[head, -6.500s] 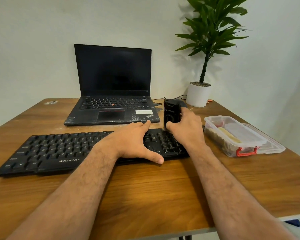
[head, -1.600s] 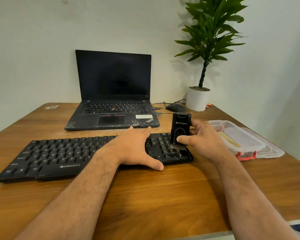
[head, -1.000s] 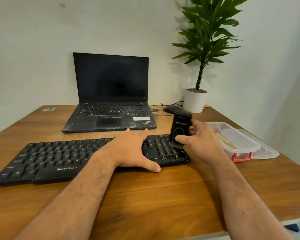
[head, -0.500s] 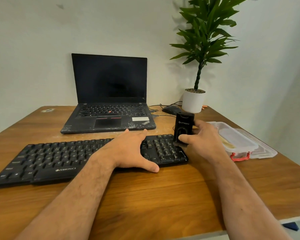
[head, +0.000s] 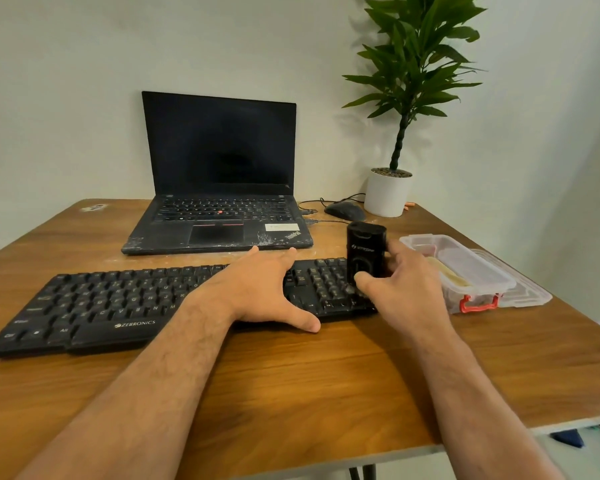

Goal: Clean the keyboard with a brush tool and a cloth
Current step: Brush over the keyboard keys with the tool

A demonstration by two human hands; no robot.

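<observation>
At a wooden desk, a person's right hand grips a stiff, light-looking black brush tool around its body, upright over the keyboard's 3 o'clock end, while the left hand rests flat, fingers spread, steadying the keys. A plastic box crowds the brush at 3 o'clock; a laptop and mouse sit toward 12. No cloth is identifiable.

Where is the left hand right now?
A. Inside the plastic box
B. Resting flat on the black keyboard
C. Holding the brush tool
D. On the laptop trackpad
B: the left hand lies with fingers spread across the keyboard, while the right hand has the brush tool in its grip.
</observation>
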